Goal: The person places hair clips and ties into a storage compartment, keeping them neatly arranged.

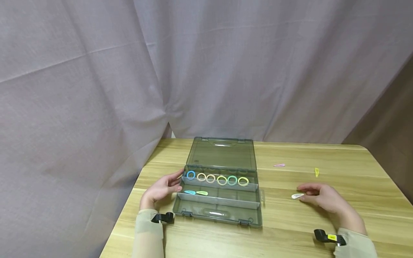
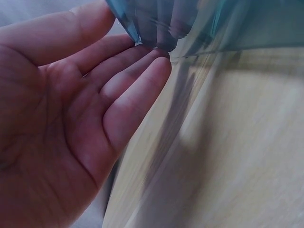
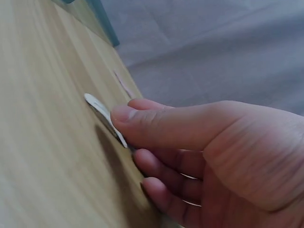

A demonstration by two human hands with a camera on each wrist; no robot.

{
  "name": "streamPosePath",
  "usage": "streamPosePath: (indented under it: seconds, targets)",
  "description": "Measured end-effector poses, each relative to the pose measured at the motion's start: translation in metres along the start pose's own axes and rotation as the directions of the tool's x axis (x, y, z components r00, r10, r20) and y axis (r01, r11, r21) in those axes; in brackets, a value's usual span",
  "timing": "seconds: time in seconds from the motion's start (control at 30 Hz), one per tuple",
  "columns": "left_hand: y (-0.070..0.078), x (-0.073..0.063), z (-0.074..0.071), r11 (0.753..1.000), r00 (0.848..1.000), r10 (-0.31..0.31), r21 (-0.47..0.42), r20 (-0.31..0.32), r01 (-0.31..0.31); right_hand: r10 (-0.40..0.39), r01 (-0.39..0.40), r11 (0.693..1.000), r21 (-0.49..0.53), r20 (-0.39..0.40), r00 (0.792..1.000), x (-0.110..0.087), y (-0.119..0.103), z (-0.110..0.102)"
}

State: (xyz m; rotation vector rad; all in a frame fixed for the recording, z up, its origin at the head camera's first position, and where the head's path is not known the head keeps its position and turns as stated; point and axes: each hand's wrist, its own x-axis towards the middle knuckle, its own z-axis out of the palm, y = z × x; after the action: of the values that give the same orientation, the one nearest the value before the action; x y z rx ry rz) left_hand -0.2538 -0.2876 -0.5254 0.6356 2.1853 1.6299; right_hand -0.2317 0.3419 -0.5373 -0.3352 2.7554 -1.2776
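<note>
A translucent dark organizer box (image 1: pixel 213 214) lies on the table with its lid (image 1: pixel 222 154) swung back. My left hand (image 1: pixel 162 189) rests against the box's left side, thumb and fingertips touching the outer wall (image 2: pixel 213 28). In the back row stand several coloured rings, among them a blue ring (image 1: pixel 191 175) and a yellow ring (image 1: pixel 243 181). The middle row holds a blue hair clip (image 1: pixel 189 192) and a yellow-green hair clip (image 1: pixel 202 193). Right of the box, my right hand (image 1: pixel 326 199) pinches a white hair clip (image 3: pixel 102 108) between thumb and index finger, just above the table.
Farther back on the table lie a pink hair clip (image 1: pixel 279 165) and a yellow hair clip (image 1: pixel 317 172). A grey curtain (image 1: pixel 226 71) hangs behind the wooden table (image 1: pixel 290 229) and along its left side.
</note>
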Motion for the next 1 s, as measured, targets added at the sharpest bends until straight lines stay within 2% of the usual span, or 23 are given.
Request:
streamPosePath:
  seconds: [0.2, 0.4, 0.53, 0.7, 0.83, 1.0]
  targets:
    - [0.001, 0.002, -0.002, 1.0, 1.0, -0.001, 0.004, 0.006, 0.001, -0.032, 0.032, 0.989, -0.148, 0.006, 0.999, 0.005, 0.002, 0.003]
    - [-0.001, 0.002, -0.002, 1.0, 1.0, 0.015, -0.013, -0.009, -0.015, -0.012, 0.012, 0.984, -0.176, 0.002, 1.0, 0.01, -0.001, 0.005]
    - [-0.003, -0.001, 0.0, 1.0, 1.0, -0.001, -0.022, 0.002, 0.001, 0.025, -0.02, 0.98, -0.197, 0.022, 0.999, 0.007, -0.001, 0.007]
    - [-0.002, -0.002, -0.001, 1.0, 1.0, 0.004, -0.014, -0.002, -0.004, 0.013, -0.012, 0.973, -0.231, 0.0, 1.0, 0.006, -0.005, 0.008]
    - [0.001, 0.001, -0.002, 1.0, 1.0, 0.012, -0.002, -0.011, -0.012, 0.02, -0.019, 0.978, -0.21, -0.001, 1.0, 0.009, -0.009, 0.007]
    - [-0.003, 0.001, -0.001, 1.0, 1.0, 0.009, -0.001, -0.002, -0.009, 0.069, -0.063, 0.991, -0.12, 0.041, 0.997, 0.007, -0.011, 0.006]
